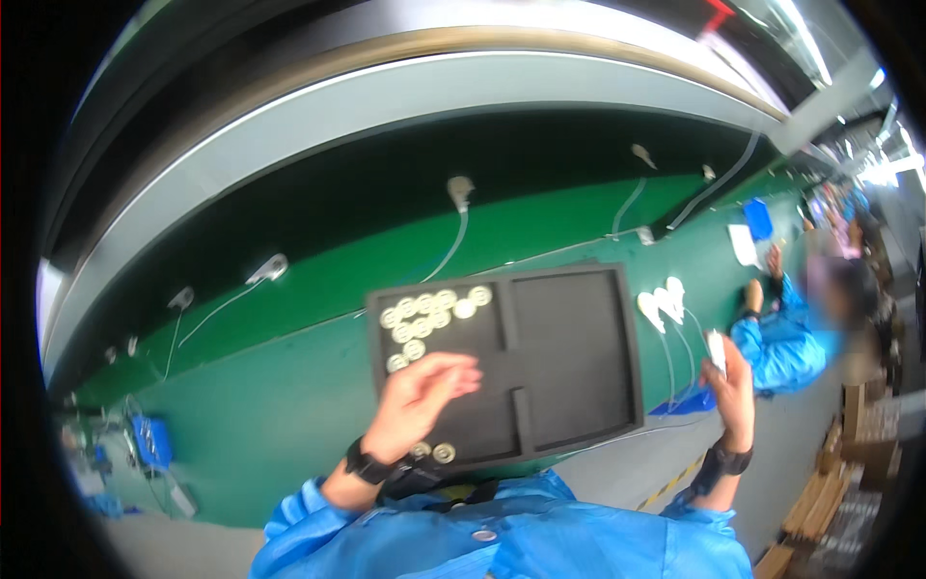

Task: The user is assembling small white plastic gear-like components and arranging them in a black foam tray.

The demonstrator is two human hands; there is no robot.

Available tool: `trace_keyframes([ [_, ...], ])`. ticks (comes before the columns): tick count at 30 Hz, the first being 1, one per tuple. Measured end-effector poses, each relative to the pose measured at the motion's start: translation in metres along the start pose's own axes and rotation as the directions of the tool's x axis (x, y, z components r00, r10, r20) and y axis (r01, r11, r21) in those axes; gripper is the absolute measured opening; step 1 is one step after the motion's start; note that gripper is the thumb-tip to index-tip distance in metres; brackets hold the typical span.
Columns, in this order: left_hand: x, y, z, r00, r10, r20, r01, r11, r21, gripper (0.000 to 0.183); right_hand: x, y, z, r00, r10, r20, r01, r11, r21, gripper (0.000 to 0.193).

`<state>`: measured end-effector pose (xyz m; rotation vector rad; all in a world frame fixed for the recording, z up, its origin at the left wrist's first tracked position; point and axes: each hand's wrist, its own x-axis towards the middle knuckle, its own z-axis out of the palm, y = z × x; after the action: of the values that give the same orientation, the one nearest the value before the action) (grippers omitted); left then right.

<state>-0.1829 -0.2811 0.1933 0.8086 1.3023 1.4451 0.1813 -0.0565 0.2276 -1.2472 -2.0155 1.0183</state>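
A black tray (511,367) with a divider down its middle lies on the green bench in front of me. Several small round cream-coloured pieces (422,330) are grouped in the upper left of its left compartment, with two more round pieces (444,453) near its lower edge. Over that compartment is my left hand (417,403), its fingers stretched toward the divider and nothing visible in them. Right of the tray, my right hand (735,391) grips a small white plastic piece (717,353) that sticks up past the fingers; its kind is unclear.
Three white rounded heads on cables (661,301) lie right of the tray, above a blue object (687,403). Farther white cabled pieces (460,190) line the bench's back. A co-worker in a blue sleeve (786,357) sits at the right. Cardboard boxes (868,425) stand beyond.
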Motion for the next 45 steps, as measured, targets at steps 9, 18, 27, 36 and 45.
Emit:
trace_keyframes([
  [9, 0.008, -0.008, -0.018, 0.965, -0.164, -0.203, 0.195, 0.971, 0.142, 0.018, 0.114, 0.190, -0.046, 0.980, -0.125, -0.153, -0.092, 0.397, -0.913, 0.045],
  [18, -0.041, -0.029, -0.098, 0.807, 0.057, -0.587, 0.259, 0.860, 0.440, 0.016, 0.170, 0.236, 0.016, 0.990, -0.019, -0.140, -0.024, 0.956, -0.294, 0.038],
  [27, 0.060, -0.009, -0.271, 0.661, 0.524, -0.537, 0.490, 0.240, 0.838, 0.055, 0.154, 0.322, -0.005, 0.981, 0.032, -0.193, -0.166, 0.655, -0.737, 0.056],
  [36, 0.145, -0.040, -0.318, 0.844, 0.284, -0.455, 0.480, -0.022, 0.877, 0.053, 0.029, -0.047, 0.139, 0.997, -0.064, -0.047, 0.062, 0.997, -0.040, 0.025],
  [45, 0.076, -0.027, -0.303, 0.699, 0.179, -0.693, 0.383, 0.724, 0.574, 0.033, -0.002, -0.116, 0.337, 0.795, -0.463, 0.391, 0.522, 0.851, -0.053, 0.044],
])
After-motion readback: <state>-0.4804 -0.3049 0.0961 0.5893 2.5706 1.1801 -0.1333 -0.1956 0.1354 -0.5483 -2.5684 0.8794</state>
